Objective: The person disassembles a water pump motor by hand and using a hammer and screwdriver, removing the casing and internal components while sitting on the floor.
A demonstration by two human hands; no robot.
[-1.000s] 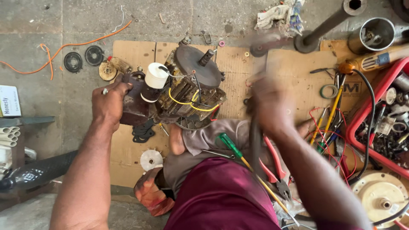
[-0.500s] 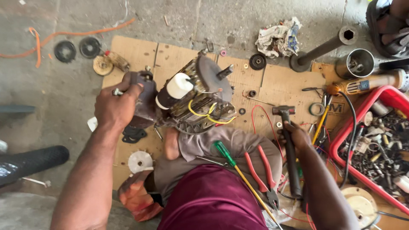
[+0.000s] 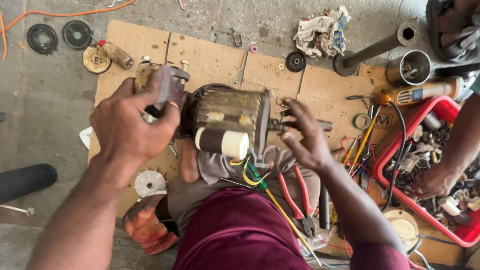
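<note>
1. Electric motor [image 3: 227, 117]: lying on its side over the person's lap, above the cardboard sheet [image 3: 210, 55]; a white-and-brown capacitor [image 3: 221, 142] is strapped to its near side.
2. Left hand [image 3: 131, 125]: grip closed around the motor's left end bracket [image 3: 167, 87].
3. Right hand [image 3: 305, 135]: fingers spread, fingertips touching the motor's right end at the shaft.
4. Green-handled screwdriver [image 3: 260, 182] and red-handled pliers [image 3: 295, 192]: on the lap, just below the motor.
5. Red tray [image 3: 400, 150]: far right, full of parts; another person's hand [image 3: 432, 182] is in it.
</note>
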